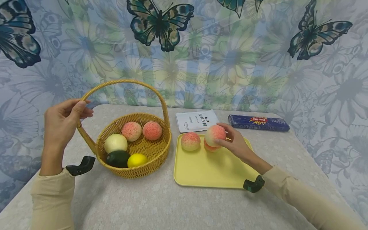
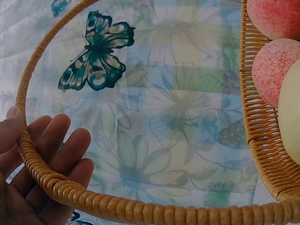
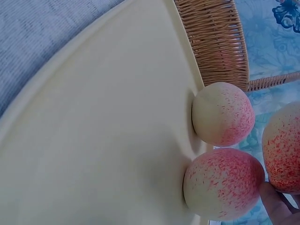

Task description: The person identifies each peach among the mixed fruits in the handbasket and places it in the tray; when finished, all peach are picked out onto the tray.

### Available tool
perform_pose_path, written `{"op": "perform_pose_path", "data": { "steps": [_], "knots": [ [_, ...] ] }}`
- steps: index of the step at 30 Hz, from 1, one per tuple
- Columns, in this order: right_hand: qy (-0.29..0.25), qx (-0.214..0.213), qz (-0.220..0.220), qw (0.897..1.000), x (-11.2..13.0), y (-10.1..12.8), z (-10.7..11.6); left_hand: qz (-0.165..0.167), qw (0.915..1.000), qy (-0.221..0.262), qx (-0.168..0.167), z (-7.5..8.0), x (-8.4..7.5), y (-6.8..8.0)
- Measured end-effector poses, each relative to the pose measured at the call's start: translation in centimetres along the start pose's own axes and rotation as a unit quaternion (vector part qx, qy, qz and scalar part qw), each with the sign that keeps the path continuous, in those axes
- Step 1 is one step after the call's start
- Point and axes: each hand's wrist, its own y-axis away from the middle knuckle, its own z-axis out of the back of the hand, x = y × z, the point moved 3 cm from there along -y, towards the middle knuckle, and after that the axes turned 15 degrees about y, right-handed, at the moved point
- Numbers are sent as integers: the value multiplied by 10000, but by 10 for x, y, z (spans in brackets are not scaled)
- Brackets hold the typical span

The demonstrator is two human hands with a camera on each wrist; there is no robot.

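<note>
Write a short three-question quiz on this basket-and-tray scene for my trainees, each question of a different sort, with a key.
1. True or false: the left hand grips the handle of the basket.
2. How many peaches lie in the basket? A) one B) two C) four
3. Fill in: the right hand holds a peach above the yellow ____.

Key:
1. True; its thumb and fingers curl round the handle.
2. B; two peaches lie beside a pale round fruit, a dark green one and a lemon.
3. Tray; two more peaches already rest on it.
</note>
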Motion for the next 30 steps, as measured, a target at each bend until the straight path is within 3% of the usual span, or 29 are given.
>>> {"op": "perform_pose_path", "data": {
  "steps": [30],
  "knots": [
    [-205, -462, -311, 9982, -21, 5, 18, -51, 10000, -3, -7, 0, 0, 1]
  ]
}}
